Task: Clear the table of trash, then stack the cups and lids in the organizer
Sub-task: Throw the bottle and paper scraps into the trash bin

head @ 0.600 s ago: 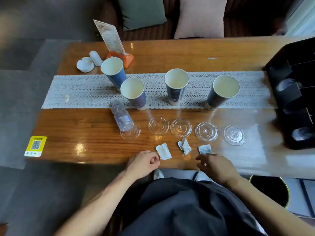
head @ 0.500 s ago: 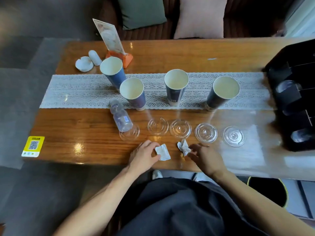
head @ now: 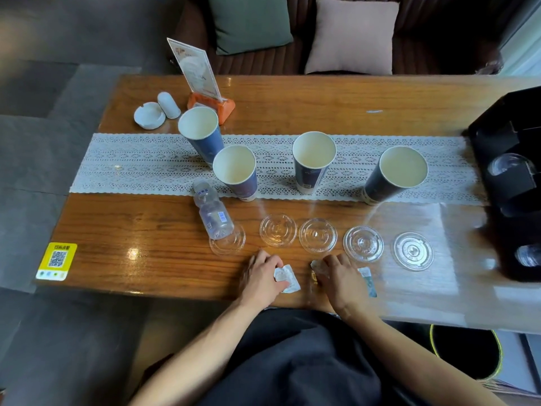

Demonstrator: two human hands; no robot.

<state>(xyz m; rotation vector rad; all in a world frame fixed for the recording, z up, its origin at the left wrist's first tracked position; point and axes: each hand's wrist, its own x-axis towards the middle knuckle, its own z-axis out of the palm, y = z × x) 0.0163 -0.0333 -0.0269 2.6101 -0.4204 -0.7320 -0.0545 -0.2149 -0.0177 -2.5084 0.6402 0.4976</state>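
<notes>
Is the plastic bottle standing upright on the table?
No, the plastic bottle lies on its side, its base over a clear lid near the table edge.

QR code on yellow sticker [head: 56, 261]; no legible text
</notes>
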